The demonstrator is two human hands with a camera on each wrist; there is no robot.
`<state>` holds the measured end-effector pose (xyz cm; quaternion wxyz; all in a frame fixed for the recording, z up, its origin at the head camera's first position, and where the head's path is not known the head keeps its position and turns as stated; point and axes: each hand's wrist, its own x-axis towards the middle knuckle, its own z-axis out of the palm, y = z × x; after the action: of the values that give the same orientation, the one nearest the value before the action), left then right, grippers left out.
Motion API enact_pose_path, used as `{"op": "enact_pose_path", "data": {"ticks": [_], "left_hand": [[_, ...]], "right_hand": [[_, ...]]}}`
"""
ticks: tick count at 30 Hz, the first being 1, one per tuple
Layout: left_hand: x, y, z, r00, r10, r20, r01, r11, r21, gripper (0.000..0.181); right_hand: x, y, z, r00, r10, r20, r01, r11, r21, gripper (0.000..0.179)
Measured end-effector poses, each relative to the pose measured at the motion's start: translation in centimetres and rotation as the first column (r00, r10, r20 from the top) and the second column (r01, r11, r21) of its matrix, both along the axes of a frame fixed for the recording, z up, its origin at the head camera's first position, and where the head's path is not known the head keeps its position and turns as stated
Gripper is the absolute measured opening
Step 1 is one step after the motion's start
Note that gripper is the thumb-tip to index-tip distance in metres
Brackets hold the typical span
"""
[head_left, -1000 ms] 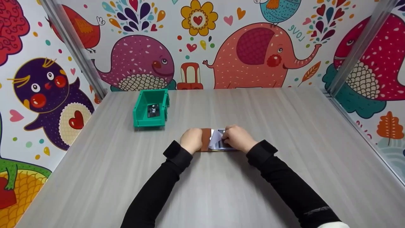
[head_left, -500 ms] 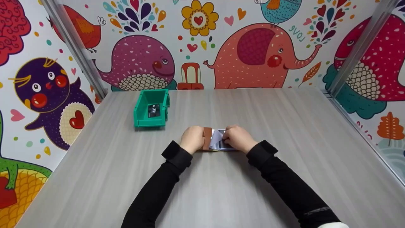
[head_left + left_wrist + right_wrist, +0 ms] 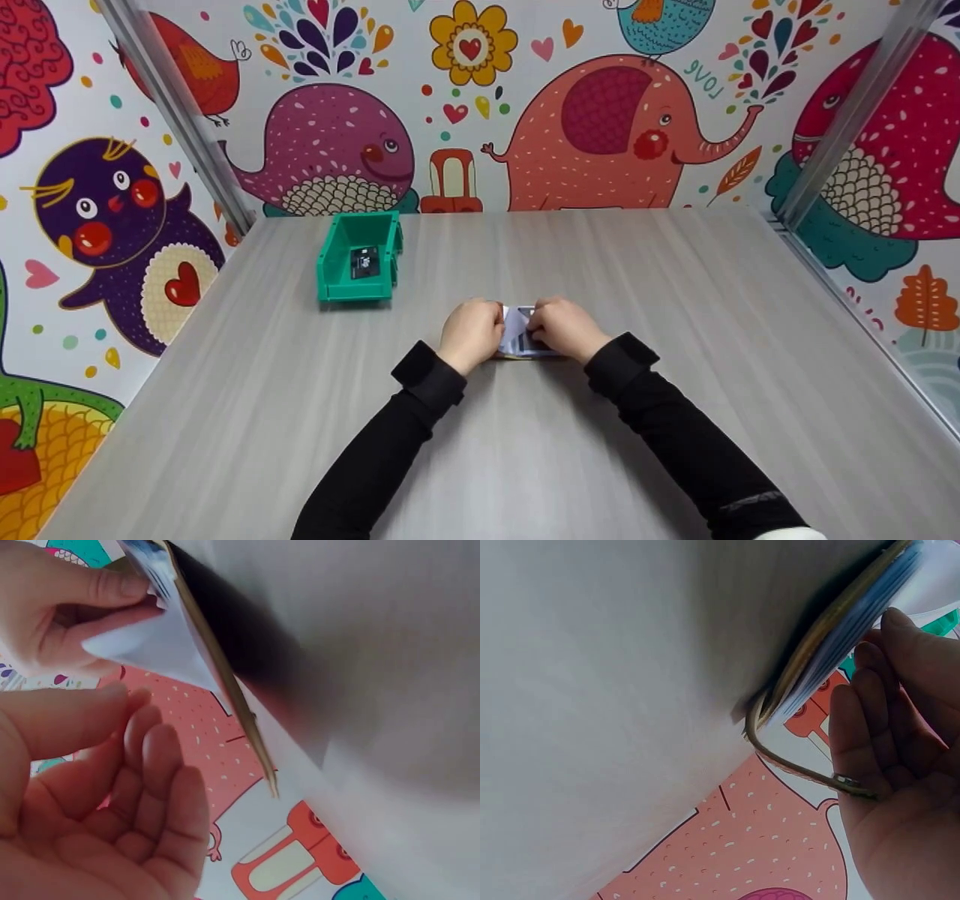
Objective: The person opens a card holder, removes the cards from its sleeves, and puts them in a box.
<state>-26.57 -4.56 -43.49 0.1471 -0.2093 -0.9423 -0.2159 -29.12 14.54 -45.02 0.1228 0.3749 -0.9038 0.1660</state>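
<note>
A brown card holder (image 3: 802,761) lies open on the table, its stack of clear card sleeves (image 3: 855,634) facing up. One pale, see-through sleeve leaf (image 3: 514,328) is lifted and bent over, and the thumb and forefinger of my right hand (image 3: 566,330) pinch it. My left hand (image 3: 472,330) hovers over the holder's left side and hides the brown cover there. In the left wrist view its fingers curl loosely just beside the leaf's free corner (image 3: 112,645), with nothing between them. Close to my right palm, the cover's strap bends up with a metal snap (image 3: 846,780).
A green bin (image 3: 356,289) stands at the back left of the table, with a black card (image 3: 365,262) inside it. Grey wood-grain tabletop (image 3: 675,300) surrounds the work. Printed cartoon walls (image 3: 592,150) rise behind and at both sides.
My left hand has moved right from the brown cover flap to the edge of the lifted leaf, covering the flap in the head view. My right hand stays in place with the leaf.
</note>
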Motion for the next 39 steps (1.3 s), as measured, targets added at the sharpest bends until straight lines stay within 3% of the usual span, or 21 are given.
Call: {"op": "enact_pose_path", "data": {"ticks": [14, 23, 29, 35, 39], "left_hand": [[0.6, 1.0, -0.2, 0.995, -0.042, -0.092, 0.035, 0.997, -0.069, 0.022], [1.0, 1.5, -0.5, 0.995, -0.026, -0.096, 0.014, 0.992, -0.122, 0.018], [1.0, 1.7, -1.0, 0.987, -0.017, -0.159, -0.011, 0.985, -0.174, 0.019], [0.9, 1.9, -1.4, 0.967, -0.029, -0.255, -0.025, 0.978, -0.207, 0.014], [0.8, 1.9, -1.5, 0.964, -0.034, -0.263, -0.025, 0.976, -0.218, 0.015]], "right_hand": [[0.0, 0.0, -0.1, 1.000, -0.006, 0.009, 0.006, 1.000, -0.003, 0.011], [0.0, 0.1, -0.1, 1.000, -0.005, 0.004, 0.005, 1.000, -0.008, 0.012], [-0.1, 0.1, -0.2, 1.000, -0.008, 0.006, 0.008, 1.000, -0.016, 0.012], [-0.1, 0.1, -0.3, 1.000, -0.008, 0.002, 0.008, 1.000, -0.019, 0.012], [-0.1, 0.1, -0.2, 1.000, -0.014, 0.004, 0.014, 1.000, -0.014, 0.012]]}}
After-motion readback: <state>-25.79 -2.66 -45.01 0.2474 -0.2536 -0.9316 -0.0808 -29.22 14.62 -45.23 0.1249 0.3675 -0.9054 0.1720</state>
